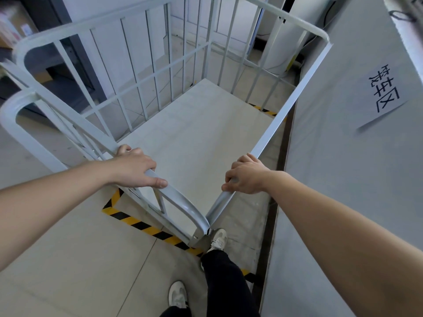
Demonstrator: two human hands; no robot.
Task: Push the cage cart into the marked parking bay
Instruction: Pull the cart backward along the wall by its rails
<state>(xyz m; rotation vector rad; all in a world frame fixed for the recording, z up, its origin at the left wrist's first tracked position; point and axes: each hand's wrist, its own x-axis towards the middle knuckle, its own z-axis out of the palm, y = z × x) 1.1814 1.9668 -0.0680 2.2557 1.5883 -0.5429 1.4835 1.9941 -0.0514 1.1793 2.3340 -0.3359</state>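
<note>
A: Head view, far left first: what do you see?

B: Dark shelving [13, 26] with boxes, blurred. Near it stands the white cage cart [128, 72], its barred left side running from far left toward the near middle.

A: And the hands?

B: The left hand [135, 167] is closed over the top rail of the cart's left side, fingers wrapped round it and the thumb lying along the rail. The right hand [246, 177] is closed on the top rail of the right side, near where the two rails meet at the near corner.

A: Where does the cart sit?

B: On the pale floor [68, 259], its flat deck [201, 133] bare. Yellow-and-black tape [137, 224] marks a corner on the floor near the left hand and runs right under the cart's near corner. Another strip [265, 109] shows at the far right, beyond the right rail. So the cart stands over the taped outline, though I cannot tell whether it lies fully inside.

A: Anything further right?

B: One shoe [218, 240] sits just beside the near corner on the tape, another shoe [177, 294] nearer. A grey wall [343, 179] runs close along the cart's right side, with a paper sign [382, 92] bearing black characters.
</note>
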